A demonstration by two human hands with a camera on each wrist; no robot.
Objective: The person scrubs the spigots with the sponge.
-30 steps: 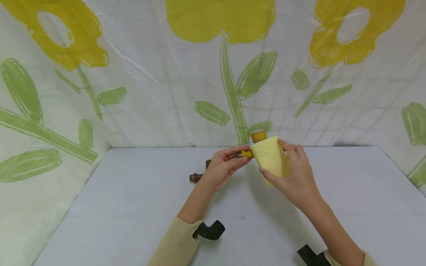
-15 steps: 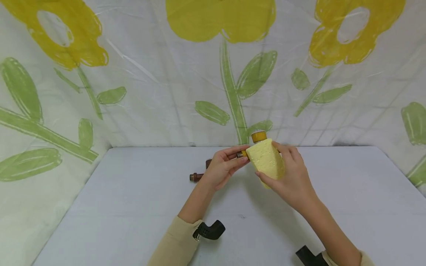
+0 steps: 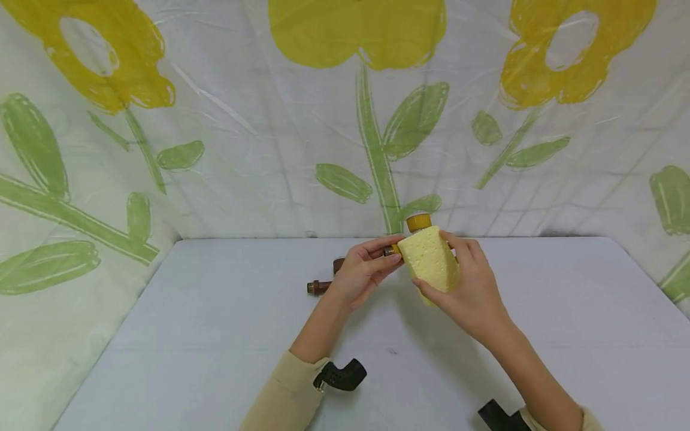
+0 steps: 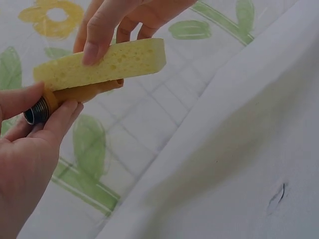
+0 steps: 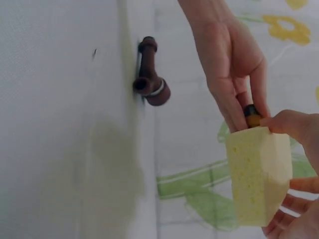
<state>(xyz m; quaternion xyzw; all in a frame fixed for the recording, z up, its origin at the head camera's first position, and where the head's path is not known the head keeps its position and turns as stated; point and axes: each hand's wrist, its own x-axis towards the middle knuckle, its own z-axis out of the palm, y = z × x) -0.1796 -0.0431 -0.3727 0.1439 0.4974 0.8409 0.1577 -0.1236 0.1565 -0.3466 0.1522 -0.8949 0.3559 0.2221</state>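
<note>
Table edge point(image 3: 259, 240) beyond; right hand point(image 3: 477, 290) grips sponge point(image 3: 428, 260).

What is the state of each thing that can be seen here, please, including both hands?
Yellow sponge: held up, against the fitting; wet or dry, cannot tell.
Yellow fitting: held above the table, threaded end uncovered.
Brown fitting: lying on the table.
Left hand: gripping the yellow fitting.
Right hand: gripping the sponge.

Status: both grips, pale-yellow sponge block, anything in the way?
Left grip pinching yellow-orange threaded pipe fitting. Right grip holding pale-yellow sponge block against its body. Brown pipe fitting on white table, nothing visibly blocking.
</note>
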